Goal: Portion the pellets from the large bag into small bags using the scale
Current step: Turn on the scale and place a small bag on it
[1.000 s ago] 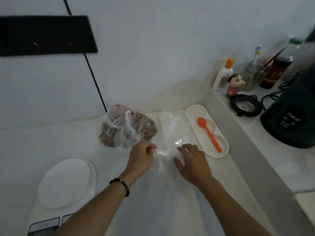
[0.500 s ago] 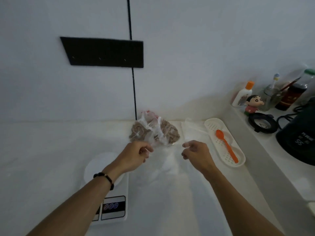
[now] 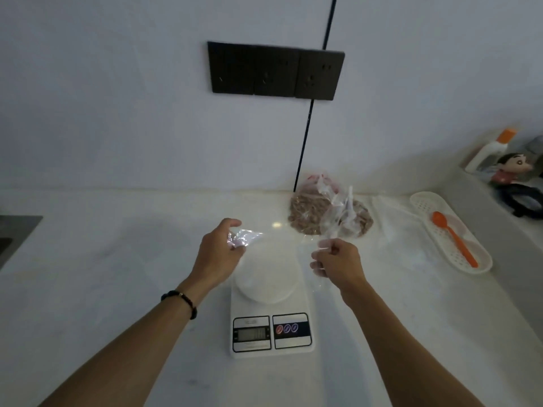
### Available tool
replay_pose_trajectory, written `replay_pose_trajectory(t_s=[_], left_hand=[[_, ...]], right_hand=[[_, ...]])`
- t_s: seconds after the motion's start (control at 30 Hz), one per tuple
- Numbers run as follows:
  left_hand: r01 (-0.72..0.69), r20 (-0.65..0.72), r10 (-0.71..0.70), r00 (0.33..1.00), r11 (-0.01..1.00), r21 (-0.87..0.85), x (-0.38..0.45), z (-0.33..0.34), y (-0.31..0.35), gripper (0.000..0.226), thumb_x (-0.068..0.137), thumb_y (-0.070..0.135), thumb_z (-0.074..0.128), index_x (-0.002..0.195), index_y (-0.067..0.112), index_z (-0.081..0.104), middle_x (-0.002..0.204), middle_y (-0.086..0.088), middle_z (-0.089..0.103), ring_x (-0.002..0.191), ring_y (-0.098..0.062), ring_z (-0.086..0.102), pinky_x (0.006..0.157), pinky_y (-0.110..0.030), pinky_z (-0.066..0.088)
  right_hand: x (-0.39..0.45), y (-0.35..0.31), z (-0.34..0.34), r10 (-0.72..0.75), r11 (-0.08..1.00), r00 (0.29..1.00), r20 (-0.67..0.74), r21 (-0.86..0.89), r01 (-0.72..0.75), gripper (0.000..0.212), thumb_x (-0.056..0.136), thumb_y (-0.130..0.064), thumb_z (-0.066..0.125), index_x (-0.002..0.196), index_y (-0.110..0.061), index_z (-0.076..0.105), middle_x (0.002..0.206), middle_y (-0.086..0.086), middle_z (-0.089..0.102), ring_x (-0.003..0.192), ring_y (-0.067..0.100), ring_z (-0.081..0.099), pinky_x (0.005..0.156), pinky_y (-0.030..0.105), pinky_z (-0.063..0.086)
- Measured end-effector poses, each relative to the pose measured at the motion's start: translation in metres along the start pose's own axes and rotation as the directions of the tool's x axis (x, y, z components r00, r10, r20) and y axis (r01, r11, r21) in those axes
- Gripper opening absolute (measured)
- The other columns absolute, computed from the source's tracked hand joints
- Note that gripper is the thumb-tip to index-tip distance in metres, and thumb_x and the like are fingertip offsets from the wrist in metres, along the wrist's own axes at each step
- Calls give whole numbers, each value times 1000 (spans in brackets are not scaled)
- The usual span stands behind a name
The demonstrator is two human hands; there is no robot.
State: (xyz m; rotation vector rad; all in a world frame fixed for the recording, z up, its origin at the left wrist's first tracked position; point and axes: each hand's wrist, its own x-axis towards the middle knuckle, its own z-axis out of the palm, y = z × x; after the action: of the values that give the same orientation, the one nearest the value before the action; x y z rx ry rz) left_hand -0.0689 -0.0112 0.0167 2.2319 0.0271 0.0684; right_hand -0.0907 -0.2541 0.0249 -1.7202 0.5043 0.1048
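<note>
Left hand [image 3: 219, 254] pinches one edge of a thin clear plastic small bag [image 3: 245, 237], right hand [image 3: 338, 261] pinches the opposite edge; film is stretched between them in the air above the round white platter of the white digital kitchen scale [image 3: 271, 315]. I read this as opening or spreading the bag before setting it on the platter, nothing portioned yet as far as I can see. Large clear plastic bag of brown pellets [image 3: 327, 214] lies against the back edge of the white countertop [image 3: 102, 274], right of centre, mouth loose and crumpled. Just to its right lie more flat clear bags [image 3: 402, 230], then a white perforated oval tray [image 3: 424, 201] holding an orange plastic spoon [image 3: 454, 237], near the countertop's right edge. Risks from here: film is nearly invisible in this dim light, so I can't tell whether the mouth is actually open or both layers are pinched together; pellets would then spill over the platter. An empty bag is too limp to stand, so it may slump off the platter once released. If the film drapes onto the countertop, the reading goes low. Display digits are unreadable from here, so I can't confirm tare. The loose mouth of the pellet bag could shed pellets if it's dragged forward.
</note>
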Motion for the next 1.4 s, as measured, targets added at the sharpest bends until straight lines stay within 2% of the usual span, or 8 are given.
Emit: replay_pose_trajectory(t_s=[0.23, 0.43, 0.57, 0.7, 0.8, 1.13, 1.27, 1.4], left_hand=[[0, 101, -15, 995, 990, 145, 3, 16, -28, 51, 88, 11, 65, 136, 17, 46, 132, -6, 38, 85, -12, 55, 80, -21, 41], [-55, 123, 31, 992, 978, 200, 5, 19, -36, 48, 88, 15, 62, 134, 14, 50, 135, -7, 38, 116, -23, 51, 93, -34, 46], [-106, 159, 62, 985, 952, 288, 4, 20, -35, 48, 90, 19, 60, 136, 12, 49, 139, -7, 39, 131, -24, 36, 100, -40, 43], [-138, 151, 87, 985, 917, 374, 0, 18, -35, 53, 93, 26, 56, 142, 11, 43, 151, -11, 33, 144, -25, 19, 113, -40, 26], [-182, 148, 135, 980, 906, 382, -11, 17, -34, 54, 94, 27, 55, 144, 11, 41, 153, -13, 32, 147, -26, 13, 116, -39, 19], [-271, 101, 253, 962, 858, 436, -100, 14, -44, 65, 90, 46, 29, 137, 6, 50, 143, -15, 47, 143, -29, 30, 112, -43, 29], [-218, 49, 220, 974, 866, 450, -145, 20, -53, 64, 94, 49, 32, 138, 4, 47, 141, -14, 49, 141, -29, 32, 113, -41, 30], [-178, 10, 196, 981, 869, 462, -181, 27, -57, 63, 91, 46, 39, 135, 2, 47, 134, -17, 54, 136, -33, 39, 109, -46, 37]], right_hand=[[9, 21, 23, 67, 995, 995, -76, -71, -72, 24, 84, 1, 62, 106, -8, 60, 81, 14, 69, 63, 19, 68, 78, 39, 60], [14, 23, 27, 90, 991, 990, -112, -92, -100, 37, 84, 0, 62, 119, -9, 55, 79, 11, 67, 65, 20, 67, 75, 38, 58], [11, 20, 30, 2, 969, 993, -119, -245, -32, 45, 90, -9, 56, 133, -11, 45, 80, 5, 67, 78, 20, 67, 77, 34, 54], [7, 21, 31, -87, 910, 990, -112, -413, 34, 51, 96, -23, 53, 143, -12, 36, 134, 10, 53, 120, 27, 53, 99, 37, 42], [-2, 26, 28, -161, 869, 978, -129, -488, 78, 50, 98, -28, 50, 143, -13, 36, 145, 12, 39, 129, 30, 44, 105, 41, 37], [-67, 64, 15, -499, 542, 862, 83, -746, 386, 36, 95, -17, 51, 131, -13, 56, 129, 11, 52, 116, 31, 49, 93, 47, 46], [-96, 91, 5, -585, 377, 789, 188, -798, 469, 34, 88, -11, 59, 123, -13, 61, 120, 13, 58, 101, 33, 57, 76, 45, 50], [-116, 112, -2, -611, 286, 753, 245, -818, 498, 39, 82, -13, 65, 121, -14, 61, 118, 13, 59, 98, 33, 58, 74, 43, 51]])
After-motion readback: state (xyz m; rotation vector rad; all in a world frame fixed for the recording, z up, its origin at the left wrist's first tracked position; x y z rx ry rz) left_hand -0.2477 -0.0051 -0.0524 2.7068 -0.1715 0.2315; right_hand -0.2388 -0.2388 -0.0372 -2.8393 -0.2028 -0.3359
